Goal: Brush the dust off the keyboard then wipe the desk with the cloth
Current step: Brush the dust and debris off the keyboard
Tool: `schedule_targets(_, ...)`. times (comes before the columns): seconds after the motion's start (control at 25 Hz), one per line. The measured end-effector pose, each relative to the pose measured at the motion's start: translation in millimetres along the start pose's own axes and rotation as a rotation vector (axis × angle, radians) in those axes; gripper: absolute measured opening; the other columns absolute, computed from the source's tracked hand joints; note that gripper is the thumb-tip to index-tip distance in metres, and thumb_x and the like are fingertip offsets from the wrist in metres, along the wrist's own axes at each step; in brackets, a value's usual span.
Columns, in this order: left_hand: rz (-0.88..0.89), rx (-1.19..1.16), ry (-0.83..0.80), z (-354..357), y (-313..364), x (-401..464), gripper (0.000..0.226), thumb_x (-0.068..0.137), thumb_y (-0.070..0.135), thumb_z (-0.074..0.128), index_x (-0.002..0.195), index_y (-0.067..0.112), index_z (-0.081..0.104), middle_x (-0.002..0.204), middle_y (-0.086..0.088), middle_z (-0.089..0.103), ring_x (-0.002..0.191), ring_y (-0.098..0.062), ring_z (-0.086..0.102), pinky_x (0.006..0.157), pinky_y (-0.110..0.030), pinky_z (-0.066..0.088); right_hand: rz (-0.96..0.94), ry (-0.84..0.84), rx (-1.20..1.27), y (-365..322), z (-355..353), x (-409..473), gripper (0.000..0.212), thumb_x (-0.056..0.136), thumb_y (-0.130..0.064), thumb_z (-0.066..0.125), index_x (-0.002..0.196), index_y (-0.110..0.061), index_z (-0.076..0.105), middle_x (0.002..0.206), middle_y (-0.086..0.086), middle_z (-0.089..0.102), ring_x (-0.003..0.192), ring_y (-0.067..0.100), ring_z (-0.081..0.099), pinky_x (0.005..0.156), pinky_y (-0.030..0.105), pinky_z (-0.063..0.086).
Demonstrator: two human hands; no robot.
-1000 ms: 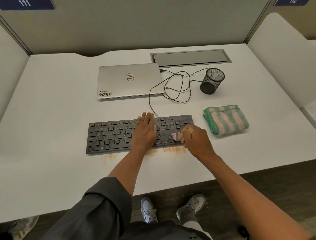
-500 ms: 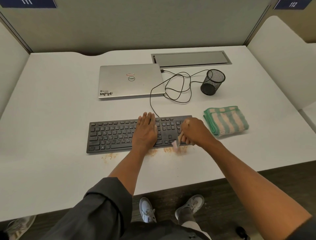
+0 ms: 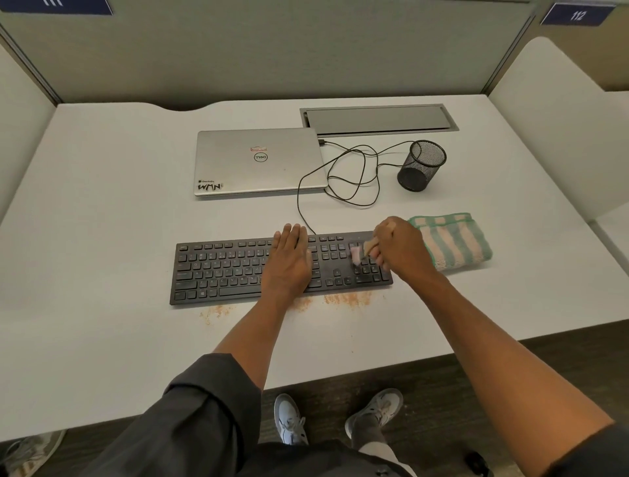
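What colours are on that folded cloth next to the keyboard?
The cloth has green and pale peach stripes, seen best in the head view, the only one.

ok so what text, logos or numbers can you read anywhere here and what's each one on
"112": blue sign on the partition, top right.
"DELL": round logo, seen upside down, on the closed laptop lid.
"WMN": black-lettered sticker at the lid's near left corner; the small line above it is blurred.
Red sticker above the logo: unreadable.
Top-left blue sign: cut off.
Keyboard: key letters faint.
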State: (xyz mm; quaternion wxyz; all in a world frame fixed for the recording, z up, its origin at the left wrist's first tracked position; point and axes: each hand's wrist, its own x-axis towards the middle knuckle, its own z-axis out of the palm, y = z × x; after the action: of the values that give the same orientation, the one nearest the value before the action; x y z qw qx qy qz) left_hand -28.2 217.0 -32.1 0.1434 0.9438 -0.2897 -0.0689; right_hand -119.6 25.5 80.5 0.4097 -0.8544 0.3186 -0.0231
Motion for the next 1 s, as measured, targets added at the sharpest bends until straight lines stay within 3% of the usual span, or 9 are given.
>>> schedule_targets(0.12,0.001,-0.001,0.005,-0.3,-0.8,0.3,0.059,0.108,0.03,0.023,0.161,0.007,0.012,0.169,-0.012,0.012,0.157,-0.024,0.001,0.127,-0.04,-0.002,-0.1,0.1,-0.119,4.7,9.2,-5.3,0.027,0.099,-0.026,0.041,0.091,-0.011,0.062,0.077,0.005,0.069,0.072,0.026,0.066,0.065,0.036,0.052)
schedule_targets(0.28,0.005,-0.011,0.011,0.3,-0.3,0.1,0.059,0.108,0.031,0.023,0.161,0.008,0.013,0.169,-0.012,0.012,0.157,-0.024,0.001,0.127,-0.04,-0.002,-0.212,-0.063,-0.039,9.2,27.6,-24.0,0.027,0.099,-0.028,0.043,0.089,-0.012,0.062,0.075,0.005,0.068,0.069,0.025,0.065,0.063,0.04,0.053)
schedule_targets(0.48,0.013,-0.018,0.009,-1.5,-0.6,-0.4,0.058,0.108,0.03,0.024,0.161,0.007,0.014,0.168,-0.012,0.013,0.157,-0.025,0.003,0.127,-0.039,-0.003,-0.254,0.178,-0.248,9.5,18.6,-10.5,0.022,0.103,-0.03,0.045,0.1,-0.01,0.055,0.08,0.006,0.062,0.072,0.029,0.058,0.06,0.036,0.042)
schedule_targets(0.6,0.036,-0.022,0.013,-4.3,-2.4,-0.1,0.057,0.108,0.029,0.026,0.16,0.008,0.016,0.168,-0.012,0.016,0.156,-0.025,0.005,0.127,-0.039,-0.002,-0.313,0.092,-0.37,-1.2,28.9,-16.0,0.025,0.105,-0.032,0.042,0.101,-0.01,0.053,0.083,0.007,0.064,0.074,0.029,0.059,0.061,0.038,0.042)
schedule_targets(0.72,0.067,0.004,0.02,-9.1,-13.4,-3.7,0.057,0.107,0.029,0.028,0.16,0.009,0.017,0.168,-0.011,0.018,0.156,-0.026,0.006,0.127,-0.04,-0.002,-0.421,-0.05,-0.306,-9.0,51.3,-41.1,0.023,0.105,-0.032,0.042,0.099,-0.014,0.054,0.081,0.003,0.066,0.072,0.024,0.06,0.062,0.038,0.045)
schedule_targets(0.8,0.066,0.003,0.032,-12.6,-24.1,-6.9,0.057,0.107,0.028,0.029,0.16,0.008,0.018,0.167,-0.012,0.018,0.156,-0.026,0.006,0.127,-0.04,-0.001,-0.43,-0.097,-0.201,-11.3,51.8,-47.6,0.021,0.105,-0.03,0.045,0.097,-0.014,0.055,0.074,-0.006,0.06,0.066,0.016,0.056,0.058,0.033,0.039)
schedule_targets(0.88,0.052,0.01,0.045,-15.7,-34.3,-10.3,0.057,0.108,0.028,0.028,0.16,0.007,0.018,0.167,-0.012,0.019,0.156,-0.027,0.007,0.128,-0.041,0.001,-0.388,-0.034,-0.163,-12.9,46.0,-41.6,0.02,0.104,-0.03,0.046,0.096,-0.014,0.056,0.074,-0.008,0.058,0.066,0.013,0.054,0.054,0.028,0.033)
schedule_targets(1.0,0.021,0.008,0.055,-17.0,-43.0,-14.1,0.057,0.108,0.028,0.029,0.159,0.006,0.02,0.167,-0.013,0.021,0.156,-0.027,0.008,0.127,-0.041,0.001,-0.362,0.063,-0.286,-10.9,43.4,-27.8,0.023,0.106,-0.032,0.042,0.1,-0.012,0.053,0.079,0.0,0.062,0.068,0.02,0.056,0.054,0.032,0.037)
